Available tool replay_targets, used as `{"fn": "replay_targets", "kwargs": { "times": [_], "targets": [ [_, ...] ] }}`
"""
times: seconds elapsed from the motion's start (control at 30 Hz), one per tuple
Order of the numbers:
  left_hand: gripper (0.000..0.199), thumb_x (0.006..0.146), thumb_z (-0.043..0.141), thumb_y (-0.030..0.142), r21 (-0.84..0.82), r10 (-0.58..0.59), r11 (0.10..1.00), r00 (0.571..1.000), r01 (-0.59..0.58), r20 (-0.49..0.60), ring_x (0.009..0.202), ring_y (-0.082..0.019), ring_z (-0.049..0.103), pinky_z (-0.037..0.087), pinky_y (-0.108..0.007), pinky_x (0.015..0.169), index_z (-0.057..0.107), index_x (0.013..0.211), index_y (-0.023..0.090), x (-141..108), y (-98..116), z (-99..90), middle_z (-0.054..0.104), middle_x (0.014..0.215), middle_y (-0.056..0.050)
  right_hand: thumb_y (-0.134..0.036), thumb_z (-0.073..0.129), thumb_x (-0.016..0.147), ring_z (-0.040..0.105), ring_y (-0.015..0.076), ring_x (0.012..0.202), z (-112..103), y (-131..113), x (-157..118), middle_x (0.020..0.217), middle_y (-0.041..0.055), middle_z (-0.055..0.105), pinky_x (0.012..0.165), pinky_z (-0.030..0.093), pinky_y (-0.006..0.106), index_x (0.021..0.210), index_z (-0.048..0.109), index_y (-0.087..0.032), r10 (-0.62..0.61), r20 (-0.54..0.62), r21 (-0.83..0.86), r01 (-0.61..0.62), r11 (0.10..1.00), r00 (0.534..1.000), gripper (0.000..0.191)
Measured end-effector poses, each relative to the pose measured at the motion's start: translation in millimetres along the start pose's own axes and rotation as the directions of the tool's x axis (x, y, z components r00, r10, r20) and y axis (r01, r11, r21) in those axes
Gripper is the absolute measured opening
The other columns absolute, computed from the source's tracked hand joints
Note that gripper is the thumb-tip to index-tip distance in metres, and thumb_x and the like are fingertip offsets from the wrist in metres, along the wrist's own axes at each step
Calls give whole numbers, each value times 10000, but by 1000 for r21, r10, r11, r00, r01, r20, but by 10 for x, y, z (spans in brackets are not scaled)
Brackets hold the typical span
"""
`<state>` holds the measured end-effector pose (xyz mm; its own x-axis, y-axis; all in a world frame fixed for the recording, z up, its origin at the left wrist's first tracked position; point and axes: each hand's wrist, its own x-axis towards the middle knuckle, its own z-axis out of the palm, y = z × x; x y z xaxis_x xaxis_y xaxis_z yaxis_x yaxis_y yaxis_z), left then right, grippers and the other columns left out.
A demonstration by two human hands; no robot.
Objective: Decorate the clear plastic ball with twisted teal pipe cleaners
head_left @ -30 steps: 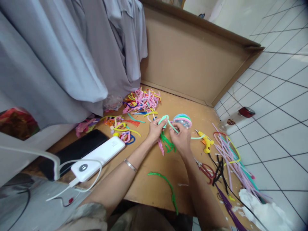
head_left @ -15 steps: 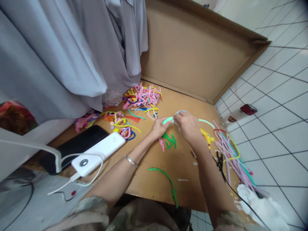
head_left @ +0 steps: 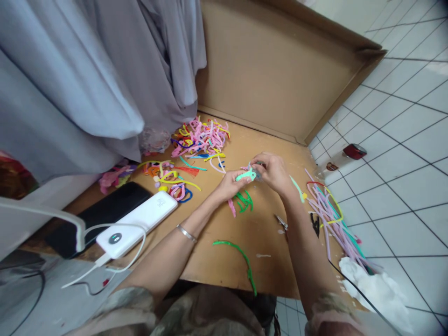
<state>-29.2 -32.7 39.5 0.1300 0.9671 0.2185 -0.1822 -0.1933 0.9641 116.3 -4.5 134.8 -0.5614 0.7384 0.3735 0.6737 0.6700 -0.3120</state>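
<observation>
My left hand point(head_left: 231, 184) pinches a mint-green pipe-cleaner piece point(head_left: 245, 175) above the middle of the wooden table. Just right of it, my right hand point(head_left: 271, 170) has its fingers pressed together at the piece's right end; something small and pale bluish shows at the fingertips, too blurred to name. Short green pipe cleaners point(head_left: 245, 201) and a pink one point(head_left: 232, 207) lie right below my hands. A longer green pipe cleaner point(head_left: 241, 253) curves across the table nearer my body.
A tangled pink and yellow pile point(head_left: 206, 136) lies at the back. On the left are a white power bank point(head_left: 138, 224) with a cable and a black phone point(head_left: 126, 200). Lilac pipe cleaners point(head_left: 329, 210), white fluff point(head_left: 373, 287) and a black cord point(head_left: 357, 294) line the right edge.
My right hand has turned and its fingers have shifted on the green piece. The yellow glue gun is now mostly hidden behind my right arm. The whole view has shifted slightly.
</observation>
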Motion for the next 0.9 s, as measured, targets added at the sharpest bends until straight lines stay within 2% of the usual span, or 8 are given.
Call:
{"fn": "replay_targets", "kwargs": {
  "times": [0.13, 0.27, 0.57, 0.73, 0.9],
  "targets": [
    [462, 613, 742, 554, -96, 13, 995, 1000, -14, -5, 560, -71, 375, 296, -215, 551, 592, 706, 128, -5, 28, 1, 470, 599, 39, -190, 558, 800, 633, 181, 777, 70, 47, -29, 821, 54, 714, 739, 457, 293, 776, 720, -198, 75, -72, 231, -57, 971, 995, 164],
    [500, 596, 766, 580, -177, 18, 984, 1000, -18, -3, 528, -62, 379, 299, -215, 539, 593, 695, 122, 3, 50, -6, 477, 557, 45, -228, 574, 769, 620, 168, 723, 148, 41, -46, 748, 32, 705, 702, 459, 283, 740, 710, -193, 157, -87, 395, -111, 912, 984, 144],
    [510, 487, 872, 495, -471, -22, 882, 996, -19, -81, 513, -39, 397, 295, -194, 509, 624, 717, 114, 48, 64, -3, 503, 571, 46, -269, 556, 762, 598, 152, 686, 294, 1, -76, 734, 25, 689, 671, 436, 273, 793, 711, -182, 184, -69, 483, -128, 866, 981, 180],
    [472, 538, 857, 484, -486, -2, 872, 993, -56, -118, 508, -40, 398, 286, -194, 505, 609, 694, 114, 65, 43, -12, 497, 550, 43, -384, 588, 788, 582, 146, 690, 294, -27, -73, 716, 20, 664, 669, 454, 272, 814, 716, -183, 178, -15, 589, -135, 797, 984, 240],
    [489, 572, 821, 532, -412, 15, 908, 991, -69, -133, 509, -48, 384, 282, -203, 510, 600, 727, 124, 87, -15, -13, 490, 554, 47, -413, 661, 730, 563, 137, 639, 365, 1, -56, 645, 0, 634, 633, 457, 266, 781, 707, -186, 241, -20, 679, -164, 716, 970, 237]
  ]
}}
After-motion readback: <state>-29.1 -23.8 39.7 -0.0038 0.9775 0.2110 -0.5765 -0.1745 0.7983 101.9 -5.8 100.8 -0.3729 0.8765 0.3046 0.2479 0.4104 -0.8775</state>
